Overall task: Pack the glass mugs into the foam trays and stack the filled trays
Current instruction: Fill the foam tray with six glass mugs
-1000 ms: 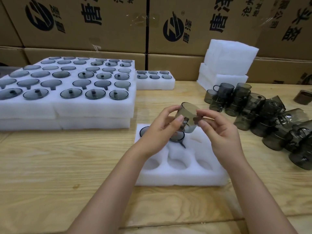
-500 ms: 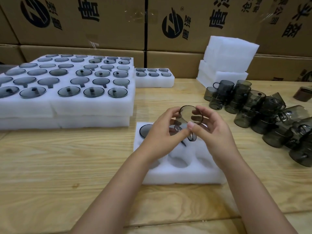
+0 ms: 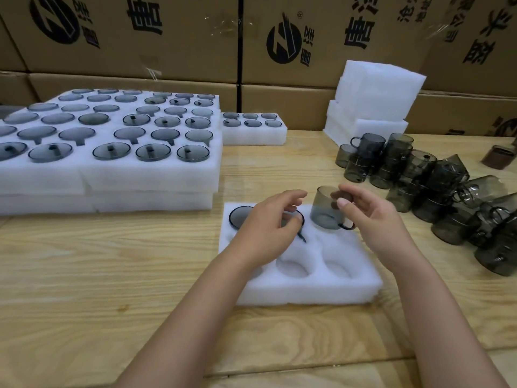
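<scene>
A white foam tray point(image 3: 307, 289) with round pockets lies in front of me on the wooden table. My right hand point(image 3: 372, 222) pinches a smoky glass mug point(image 3: 326, 208) by its rim and holds it upright, partly down in the tray's back right pocket. My left hand point(image 3: 268, 228) hovers over the back middle pocket with loosely curled fingers, holding nothing, and hides most of the mug seated there. Another mug point(image 3: 239, 217) sits in the back left pocket. The front pockets hold nothing.
A heap of loose mugs point(image 3: 447, 191) lies to the right. Stacked filled trays point(image 3: 112, 169) stand at the left, with a small filled tray point(image 3: 251, 130) behind them. Blank foam pieces point(image 3: 375, 99) are piled at the back, before cardboard boxes point(image 3: 167, 37).
Both hands held the mug above the tray and turned it. Now my left hand has let go, and my right hand has lowered the mug upright into the back right pocket.
</scene>
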Demonstrator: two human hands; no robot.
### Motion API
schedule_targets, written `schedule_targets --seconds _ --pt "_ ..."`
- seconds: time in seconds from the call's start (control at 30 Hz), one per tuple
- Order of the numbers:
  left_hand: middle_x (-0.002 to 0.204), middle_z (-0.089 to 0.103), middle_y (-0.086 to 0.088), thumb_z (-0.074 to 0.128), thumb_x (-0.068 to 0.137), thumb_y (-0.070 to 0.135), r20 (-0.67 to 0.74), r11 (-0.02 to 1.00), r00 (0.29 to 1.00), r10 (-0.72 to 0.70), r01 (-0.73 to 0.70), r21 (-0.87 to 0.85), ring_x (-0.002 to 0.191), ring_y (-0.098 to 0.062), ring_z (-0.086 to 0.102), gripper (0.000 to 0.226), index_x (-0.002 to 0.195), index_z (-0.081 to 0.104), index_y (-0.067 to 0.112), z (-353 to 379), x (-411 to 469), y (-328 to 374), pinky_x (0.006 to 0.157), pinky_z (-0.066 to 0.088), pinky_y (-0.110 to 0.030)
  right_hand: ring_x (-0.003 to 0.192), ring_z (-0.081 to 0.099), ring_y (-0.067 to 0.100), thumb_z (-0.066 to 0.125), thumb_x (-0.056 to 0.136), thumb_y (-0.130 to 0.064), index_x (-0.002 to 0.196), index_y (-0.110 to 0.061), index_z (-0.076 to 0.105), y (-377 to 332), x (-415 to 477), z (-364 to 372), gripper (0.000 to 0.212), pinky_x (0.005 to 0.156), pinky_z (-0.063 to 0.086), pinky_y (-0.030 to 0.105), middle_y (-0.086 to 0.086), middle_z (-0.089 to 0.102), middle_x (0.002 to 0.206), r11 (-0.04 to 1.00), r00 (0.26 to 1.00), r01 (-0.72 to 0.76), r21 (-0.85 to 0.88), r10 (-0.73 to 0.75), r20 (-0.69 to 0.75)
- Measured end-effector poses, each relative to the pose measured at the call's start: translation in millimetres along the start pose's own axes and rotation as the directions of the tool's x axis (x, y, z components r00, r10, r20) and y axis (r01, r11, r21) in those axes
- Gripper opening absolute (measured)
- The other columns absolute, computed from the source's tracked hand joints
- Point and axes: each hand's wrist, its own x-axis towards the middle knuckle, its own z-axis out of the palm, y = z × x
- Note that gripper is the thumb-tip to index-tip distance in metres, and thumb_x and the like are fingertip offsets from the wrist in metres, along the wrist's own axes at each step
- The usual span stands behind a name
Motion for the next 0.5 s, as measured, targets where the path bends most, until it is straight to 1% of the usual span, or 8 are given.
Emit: schedule_targets --seconds 0.07,0.13,0.17,0.23,0.33,0.4,0.47,0.5 --pt "0.116 0.056 0.017 0.049 0.094 0.014 0.0 1.0 1.0 0.005 -0.005 0.021 0.106 0.006 0.051 0.04 0.13 0.053 0.031 0.2 -0.3 -0.1 0.087 0.039 -0.005 0.094 0.061 -0.01 0.061 0.089 -0.016 0.122 -0.022 0.056 2.0 -1.7 0.5 0.033 0.071 0.048 0.008 -0.007 0.065 0.111 0.999 0.999 0.005 -0.037 -0.003 0.034" --pt "0.116 0.057 0.016 0.048 0.094 0.014 0.002 0.999 1.0 0.007 -0.007 0.035 0.107 0.004 0.052 0.04 0.13 0.053 0.03 0.1 -0.3 -0.1 0.088 0.04 -0.006 0.105 0.059 -0.003 0.062 0.088 -0.014 0.122 -0.023 0.055 3.5 -2.3 1.0 0.035 0.089 0.049 0.019 -0.007 0.064 0.113 0.998 0.998 0.011 -0.058 -0.007 0.06" --pt "0.116 0.057 0.015 0.049 0.094 0.014 0.005 0.999 1.0 0.01 -0.01 0.045 0.107 0.004 0.052 0.039 0.13 0.053 0.029 0.3 -0.4 -0.1 0.089 0.041 -0.009 0.11 0.058 0.0 0.062 0.088 -0.013 0.122 -0.023 0.055 3.9 -2.8 0.4 0.036 0.098 0.046 0.027 -0.008 0.064 0.115 0.997 0.997 0.015 -0.071 -0.009 0.081" --pt "0.117 0.057 0.015 0.048 0.094 0.016 0.014 0.997 1.0 0.017 -0.018 0.072 0.108 0.003 0.051 0.039 0.131 0.053 0.029 0.9 -0.6 -0.6 0.092 0.043 -0.016 0.114 0.056 0.002 0.064 0.087 -0.013 0.122 -0.024 0.056 4.0 -2.6 -2.8 0.038 0.106 0.04 0.034 -0.01 0.064 0.116 0.995 0.993 0.022 -0.101 -0.01 0.119" --pt "0.12 0.054 0.019 0.048 0.096 0.02 0.034 0.993 0.999 0.032 -0.035 0.117 0.11 0.002 0.05 0.039 0.133 0.051 0.031 1.6 -1.4 0.5 0.096 0.045 -0.026 0.115 0.056 0.001 0.065 0.086 -0.016 0.118 -0.029 0.058 5.7 -2.1 -7.5 0.036 0.108 0.037 0.036 -0.013 0.066 0.114 0.993 0.992 0.026 -0.117 -0.011 0.126" --pt "0.132 0.047 0.025 0.046 0.097 0.025 0.098 0.977 0.991 0.087 -0.104 0.185 0.118 0.0 0.048 0.043 0.139 0.043 0.036 2.9 -1.3 3.4 0.098 0.043 -0.027 0.116 0.056 0.004 0.065 0.086 -0.015 0.119 -0.027 0.057 6.4 -2.1 -7.4 0.036 0.106 0.04 0.037 -0.01 0.066 0.115 0.997 0.99 -0.004 -0.081 0.015 0.142" --pt "0.152 0.028 0.023 0.042 0.099 0.03 0.206 0.932 0.971 0.124 -0.185 0.312 0.133 -0.003 0.036 0.047 0.145 0.033 0.039 4.9 -1.4 7.6 0.105 0.037 -0.029 0.117 0.055 0.005 0.064 0.087 -0.016 0.122 -0.025 0.056 6.4 -1.6 -8.3 0.037 0.102 0.041 0.032 -0.01 0.065 0.116 0.997 0.985 -0.039 -0.067 0.05 0.164" --pt "0.156 0.02 0.02 0.041 0.1 0.032 0.241 0.91 0.963 0.123 -0.206 0.359 0.136 -0.005 0.033 0.049 0.147 0.029 0.038 5.0 -1.4 9.1 0.108 0.034 -0.031 0.117 0.055 0.003 0.063 0.087 -0.019 0.122 -0.025 0.056 4.0 -0.3 -8.8 0.036 0.098 0.042 0.026 -0.012 0.065 0.116 0.996 0.984 -0.053 -0.068 0.063 0.167"
